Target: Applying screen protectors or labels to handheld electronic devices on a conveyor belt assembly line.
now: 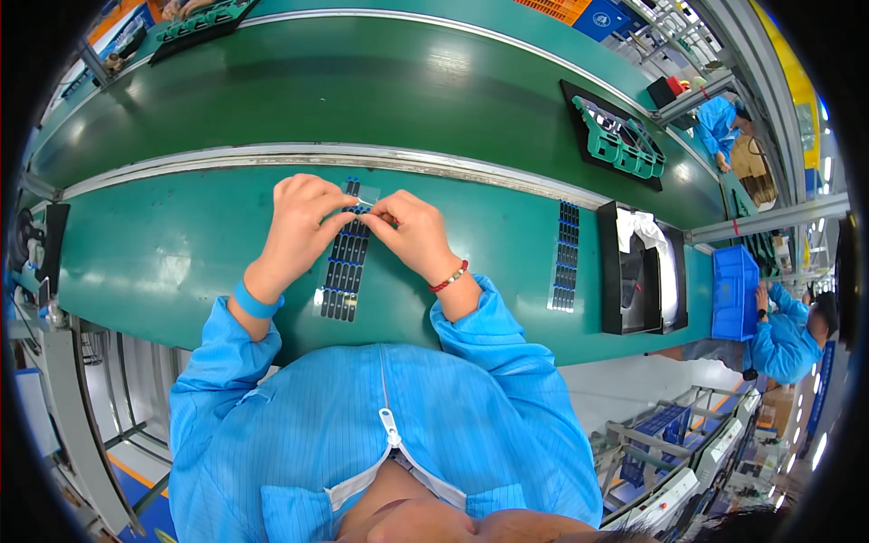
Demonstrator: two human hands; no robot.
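Above the green table (471, 299), pinches narrowly with left hand (301, 217) and right hand (412, 231) a small white piece (363, 202), at the far end of a sheet of black strips (343, 271). On the right, can see another sheet (564, 258), then a long black box (608, 276); farther, a green plastic frame (599, 143).

Left grip (303, 220) and right grip (415, 235) pinch close together.

No wording can be read; the round white mark (601, 18) on a distant blue box (597, 31) is perhaps a logo.
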